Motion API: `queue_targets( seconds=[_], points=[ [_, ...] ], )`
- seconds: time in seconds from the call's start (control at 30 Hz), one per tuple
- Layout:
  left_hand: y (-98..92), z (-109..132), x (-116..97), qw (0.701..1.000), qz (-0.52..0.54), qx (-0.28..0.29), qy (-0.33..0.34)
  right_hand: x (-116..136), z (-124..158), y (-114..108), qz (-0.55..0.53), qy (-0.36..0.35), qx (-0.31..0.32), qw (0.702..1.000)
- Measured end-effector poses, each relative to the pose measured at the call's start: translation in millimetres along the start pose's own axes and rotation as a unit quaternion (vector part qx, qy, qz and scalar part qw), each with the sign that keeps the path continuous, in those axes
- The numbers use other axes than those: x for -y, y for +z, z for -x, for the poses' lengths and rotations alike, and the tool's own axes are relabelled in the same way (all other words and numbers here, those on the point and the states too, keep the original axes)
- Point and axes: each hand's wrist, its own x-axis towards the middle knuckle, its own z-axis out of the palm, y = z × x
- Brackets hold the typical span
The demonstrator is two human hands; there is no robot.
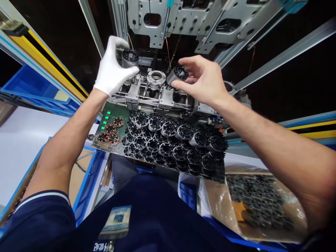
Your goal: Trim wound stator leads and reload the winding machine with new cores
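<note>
My left hand (112, 66), in a white glove, is closed round a grey cylindrical stator part (130, 57) and holds it over the left seat of a metal fixture (147, 94). My bare right hand (203, 80) pinches a second stator part (177, 74) by its black toothed end, just above the fixture's right seat. The fixture's middle seat (155, 77) shows an open metal ring. Below the fixture, several more stator parts (170, 143) lie in rows on a tray.
Three copper-wound stators (110, 133) sit at the tray's left by green lights (106, 118). A plastic-lined box of more parts (257, 203) stands low right. Blue bins (31, 85) are on the left. Machine framework (183, 21) hangs overhead.
</note>
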Motion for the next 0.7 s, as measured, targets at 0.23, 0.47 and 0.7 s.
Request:
queue_targets(
  seconds=[0.23, 0.47, 0.7],
  points=[
    [48.5, 36, 17, 0.991, -0.048, 0.030, -0.122, -7, 19, 29, 0.110, 0.060, 0.061, 0.990],
    [32.9, 53, 8, 0.995, -0.025, 0.038, -0.091, 19, 14, 17, 0.076, 0.081, 0.110, 0.988],
    [-13.9, 126, -103, 0.992, 0.129, -0.002, 0.000, 143, 86, -3, -0.203, 0.010, 0.043, 0.978]
  ],
)
